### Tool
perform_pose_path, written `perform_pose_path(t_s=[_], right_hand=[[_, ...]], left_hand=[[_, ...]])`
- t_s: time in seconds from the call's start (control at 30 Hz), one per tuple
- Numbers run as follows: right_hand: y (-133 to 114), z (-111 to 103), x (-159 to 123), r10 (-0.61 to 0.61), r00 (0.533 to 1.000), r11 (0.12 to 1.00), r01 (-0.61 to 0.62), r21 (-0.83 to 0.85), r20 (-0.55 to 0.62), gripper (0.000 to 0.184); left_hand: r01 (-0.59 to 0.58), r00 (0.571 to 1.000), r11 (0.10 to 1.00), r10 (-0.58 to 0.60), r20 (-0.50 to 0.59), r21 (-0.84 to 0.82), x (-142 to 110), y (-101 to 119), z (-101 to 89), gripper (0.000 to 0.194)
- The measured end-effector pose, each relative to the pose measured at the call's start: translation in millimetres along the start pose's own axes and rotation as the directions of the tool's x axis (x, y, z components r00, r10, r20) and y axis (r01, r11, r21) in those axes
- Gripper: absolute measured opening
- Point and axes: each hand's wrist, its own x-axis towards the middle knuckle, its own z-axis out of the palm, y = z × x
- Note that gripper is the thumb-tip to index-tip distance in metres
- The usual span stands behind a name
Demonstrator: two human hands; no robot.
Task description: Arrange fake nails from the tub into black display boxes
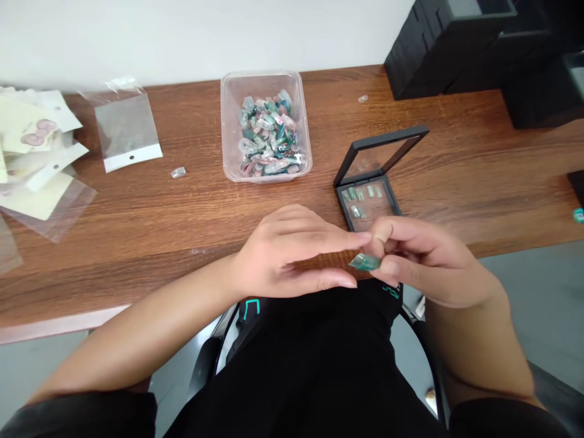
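Note:
Between the thumb and fingers of my right hand (pixel 424 258) is a green, glossy press-on nail (pixel 365 262), its pointed end toward the left. My left hand (pixel 301 252) reaches in from the left with fingers stretched out. Its index fingertip meets the right hand's fingers just above the nail, and its thumb lies apart below. Behind the right hand stands a black display case (pixel 368 182) with its clear lid raised. Several green nails (pixel 360 193) lie in rows inside it; its near part is hidden by my hand.
A clear plastic tub (pixel 225 134) of mixed green, pink and clear nails stands at the back. To the left lie a clear bag (pixel 125 125) and a pile of packaged cards (pixel 36 146). Loose clear pieces lie on the wooden table (pixel 191 225). Black boxes (pixel 438 55) stack at back right.

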Motion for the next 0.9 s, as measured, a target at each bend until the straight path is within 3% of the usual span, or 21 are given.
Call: perform_pose_path(t_s=[0.23,0.4,0.6,0.77,0.9], right_hand=[[4.0,0.2,1.7,0.001,0.999,1.0,0.0,-0.023,0.033,0.022],[0.7,2.0,1.6,-0.054,0.999,0.989,0.054,-0.136,0.002,0.016],[-0.1,3.4,4.8,-0.031,0.999,0.986,0.032,-0.164,0.007,0.016],[3.8,8.9,-2.2,-0.066,0.992,0.98,0.044,-0.196,-0.106,0.007],[3.0,15.3,-6.7,-0.151,0.976,0.936,0.09,-0.34,-0.157,0.005]], left_hand=[[0.011,0.998,0.983,-0.022,-0.056,-0.182,3.4,5.3,-2.6,0.027],[0.003,0.998,0.99,-0.011,-0.054,-0.14,2.6,7.3,-2.1,0.028],[0.017,1.0,0.983,-0.021,-0.021,-0.183,3.6,7.9,-3.9,0.021],[0.051,0.999,0.974,-0.053,-0.002,-0.222,3.9,8.7,-7.5,0.021],[0.06,0.998,0.971,-0.059,0.014,-0.233,3.1,7.8,-7.8,0.016]])
